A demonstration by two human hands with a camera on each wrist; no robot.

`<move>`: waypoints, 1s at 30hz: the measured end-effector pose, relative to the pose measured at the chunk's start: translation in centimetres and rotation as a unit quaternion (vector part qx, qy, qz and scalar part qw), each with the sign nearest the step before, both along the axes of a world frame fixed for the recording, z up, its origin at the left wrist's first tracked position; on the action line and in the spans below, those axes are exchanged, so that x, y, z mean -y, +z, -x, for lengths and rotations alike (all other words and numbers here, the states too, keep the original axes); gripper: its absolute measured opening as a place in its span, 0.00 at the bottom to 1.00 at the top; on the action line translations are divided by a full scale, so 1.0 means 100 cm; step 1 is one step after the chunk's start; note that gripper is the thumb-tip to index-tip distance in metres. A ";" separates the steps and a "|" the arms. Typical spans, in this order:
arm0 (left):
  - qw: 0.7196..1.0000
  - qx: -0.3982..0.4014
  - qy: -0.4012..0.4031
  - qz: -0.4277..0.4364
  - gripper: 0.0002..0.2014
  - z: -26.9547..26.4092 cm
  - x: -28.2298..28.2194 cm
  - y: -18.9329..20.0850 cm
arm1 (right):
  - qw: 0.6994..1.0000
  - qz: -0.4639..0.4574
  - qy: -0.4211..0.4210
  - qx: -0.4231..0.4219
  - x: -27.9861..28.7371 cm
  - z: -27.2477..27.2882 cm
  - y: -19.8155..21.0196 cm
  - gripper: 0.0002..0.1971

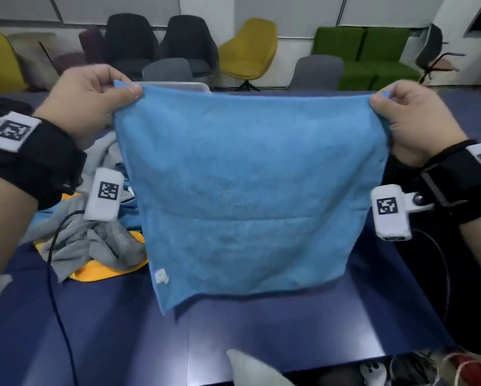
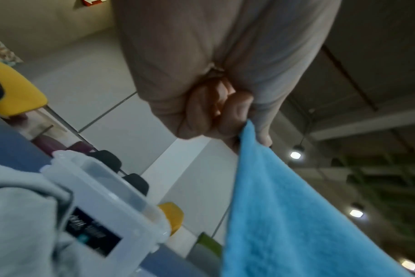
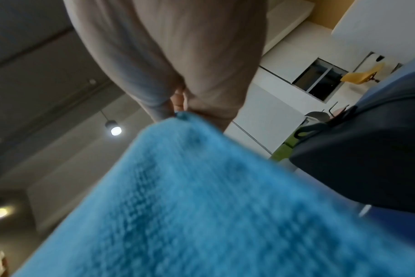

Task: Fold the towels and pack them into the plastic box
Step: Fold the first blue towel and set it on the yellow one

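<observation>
A blue towel (image 1: 247, 190) hangs spread out above the dark blue table (image 1: 233, 335), its lower edge near the tabletop. My left hand (image 1: 94, 104) pinches its upper left corner and my right hand (image 1: 406, 118) pinches its upper right corner. The left wrist view shows my left hand (image 2: 225, 116) curled on the blue towel (image 2: 284, 215). In the right wrist view my right hand (image 3: 178, 105) grips the blue towel (image 3: 201, 206) at its corner. The clear plastic box (image 2: 111, 202) stands behind the towel; only its rim (image 1: 175, 85) shows in the head view.
A heap of grey, yellow and blue towels (image 1: 94, 240) lies on the table at the left. A dark bag (image 3: 367, 150) sits at the right. Chairs (image 1: 247, 48) line the far side. Cables (image 1: 58, 302) trail from both wrists.
</observation>
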State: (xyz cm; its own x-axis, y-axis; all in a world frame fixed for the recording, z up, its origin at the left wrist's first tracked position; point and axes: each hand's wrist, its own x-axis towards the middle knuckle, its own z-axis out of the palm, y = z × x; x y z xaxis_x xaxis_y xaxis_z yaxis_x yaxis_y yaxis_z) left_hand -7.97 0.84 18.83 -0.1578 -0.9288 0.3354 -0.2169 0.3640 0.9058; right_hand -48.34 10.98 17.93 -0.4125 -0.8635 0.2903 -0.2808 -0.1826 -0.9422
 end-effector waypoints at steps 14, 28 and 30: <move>0.978 0.108 0.003 -0.179 0.12 -0.008 0.016 -0.132 | 0.974 -0.222 0.044 -0.005 0.015 -0.004 -0.122 0.14; 0.845 0.479 -0.214 -0.103 0.15 -0.056 -0.048 -0.247 | 0.805 -0.398 0.262 -0.353 -0.080 -0.008 -0.224 0.17; 0.827 0.506 -0.227 -0.094 0.17 -0.056 -0.051 -0.250 | 0.791 -0.388 0.278 -0.382 -0.082 -0.009 -0.227 0.18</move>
